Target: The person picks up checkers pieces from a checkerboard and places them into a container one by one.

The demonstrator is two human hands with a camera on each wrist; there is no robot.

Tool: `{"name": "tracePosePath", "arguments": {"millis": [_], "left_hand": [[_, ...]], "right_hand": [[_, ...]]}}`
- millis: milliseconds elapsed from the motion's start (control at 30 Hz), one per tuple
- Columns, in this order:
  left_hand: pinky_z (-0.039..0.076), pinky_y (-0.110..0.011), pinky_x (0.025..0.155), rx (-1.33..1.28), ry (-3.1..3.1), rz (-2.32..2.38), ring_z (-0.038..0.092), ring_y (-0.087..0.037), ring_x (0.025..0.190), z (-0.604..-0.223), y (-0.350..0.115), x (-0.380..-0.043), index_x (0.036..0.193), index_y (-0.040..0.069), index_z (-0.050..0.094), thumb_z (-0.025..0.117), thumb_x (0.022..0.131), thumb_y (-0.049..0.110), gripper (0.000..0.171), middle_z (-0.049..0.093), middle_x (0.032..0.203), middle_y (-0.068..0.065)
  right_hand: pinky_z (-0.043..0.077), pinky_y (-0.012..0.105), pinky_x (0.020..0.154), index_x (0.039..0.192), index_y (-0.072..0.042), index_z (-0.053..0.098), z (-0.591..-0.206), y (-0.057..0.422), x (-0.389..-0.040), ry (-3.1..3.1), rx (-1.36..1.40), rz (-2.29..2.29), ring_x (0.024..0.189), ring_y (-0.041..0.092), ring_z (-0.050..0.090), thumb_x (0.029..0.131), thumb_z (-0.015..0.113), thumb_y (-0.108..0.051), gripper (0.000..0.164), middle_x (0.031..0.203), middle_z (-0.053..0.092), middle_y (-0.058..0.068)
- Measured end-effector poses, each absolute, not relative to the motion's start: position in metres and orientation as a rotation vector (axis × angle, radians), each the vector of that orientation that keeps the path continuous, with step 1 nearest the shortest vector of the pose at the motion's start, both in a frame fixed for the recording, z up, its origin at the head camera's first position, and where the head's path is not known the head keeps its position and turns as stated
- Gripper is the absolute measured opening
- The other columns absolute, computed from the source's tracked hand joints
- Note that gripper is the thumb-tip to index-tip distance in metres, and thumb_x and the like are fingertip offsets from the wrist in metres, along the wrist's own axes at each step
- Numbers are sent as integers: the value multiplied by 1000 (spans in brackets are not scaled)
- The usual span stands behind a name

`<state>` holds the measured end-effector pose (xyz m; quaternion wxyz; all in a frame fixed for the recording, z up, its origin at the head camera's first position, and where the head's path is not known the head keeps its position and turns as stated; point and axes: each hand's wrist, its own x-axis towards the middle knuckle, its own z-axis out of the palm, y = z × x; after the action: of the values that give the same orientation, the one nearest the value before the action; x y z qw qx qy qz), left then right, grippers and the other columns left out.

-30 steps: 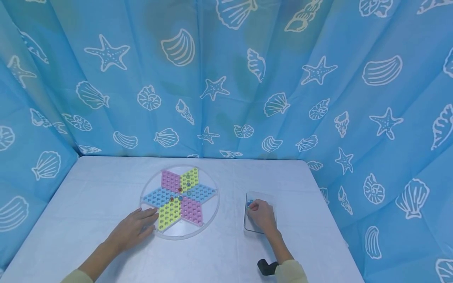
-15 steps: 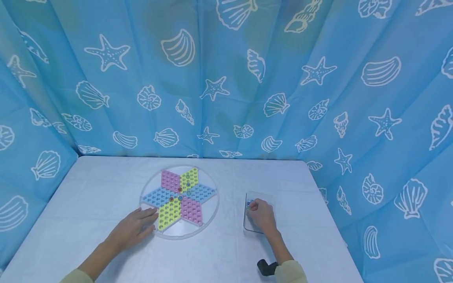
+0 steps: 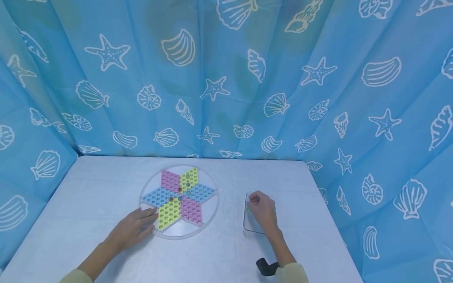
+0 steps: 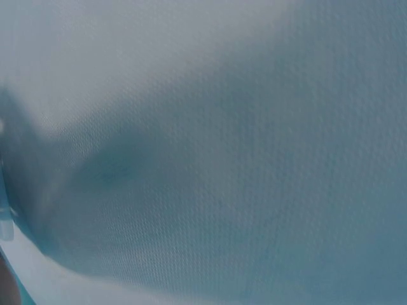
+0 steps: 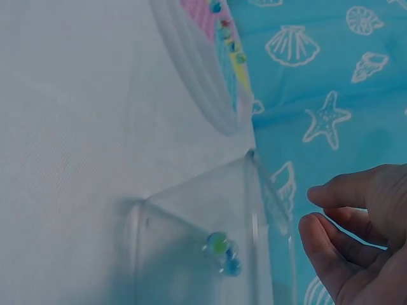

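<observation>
A round clear Chinese checkers board [image 3: 182, 227] with a pink, yellow and blue star lies left of the table's middle; several marbles sit in its holes. My left hand [image 3: 131, 230] rests at its lower left edge, fingers extended and touching the rim. To the right stands a clear plastic box [image 3: 253, 231]. My right hand [image 3: 262, 210] is over this box, thumb and fingers bent towards each other. In the right wrist view, a narrow gap parts the fingertips and no marble shows there. Green and blue marbles [image 5: 218, 243] lie inside the box.
A black angled object [image 3: 266, 267] lies on the white-covered table [image 3: 219, 255] beside the right sleeve. Blue curtains [image 3: 212, 114] with white shells and starfish hang behind and at both sides. The left wrist view shows mostly blurred, shadowed cloth.
My right hand stays low in the box at first, then rises slightly towards its far end, uncovering a green marble in the head view. My left hand and the board stay put.
</observation>
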<state>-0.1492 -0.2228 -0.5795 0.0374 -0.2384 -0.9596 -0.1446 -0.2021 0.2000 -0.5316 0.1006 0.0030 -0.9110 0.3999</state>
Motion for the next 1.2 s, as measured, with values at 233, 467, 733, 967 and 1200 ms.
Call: {"name": "tracePosePath", "arguments": {"millis": [233,467,733,967,1200], "left_hand": [[39,-55,110,-755,-2891,-475,57,-31,125,-581,-224,-148,127,5,67,66,95,24,37,61,136,-10],[38,-55,110,-751,-2907,-463,57,-30,125,-582,-224,-150,127,6,67,67,94,24,38,61,136,-10],[37,-54,111,-744,-2918,-460,56,-30,126,-582,-224,-149,128,6,67,65,96,25,38,60,137,-10],[38,-55,111,-756,-2891,-476,56,-29,126,-584,-225,-150,127,7,67,65,96,25,37,60,138,-9],[40,-55,109,-774,-2867,-450,58,-29,124,-585,-225,-150,126,6,68,67,94,24,37,61,136,-9]], "right_hand": [[61,35,73,94,-4,71,-512,178,-196,-2606,125,1294,81,21,69,87,74,-4,8,86,71,5],[61,30,74,95,-8,71,-502,152,-191,-2626,145,1332,83,17,69,88,75,-6,8,87,71,2],[60,25,75,97,-9,72,-503,125,-191,-2665,184,1371,85,15,68,89,73,-9,8,90,71,1],[58,22,75,99,-5,71,-517,102,-194,-2690,315,1416,85,13,67,88,73,-9,11,89,69,-1],[58,24,79,106,-2,72,-528,80,-196,-2709,407,1465,89,16,69,89,72,-10,19,97,72,8]]}}
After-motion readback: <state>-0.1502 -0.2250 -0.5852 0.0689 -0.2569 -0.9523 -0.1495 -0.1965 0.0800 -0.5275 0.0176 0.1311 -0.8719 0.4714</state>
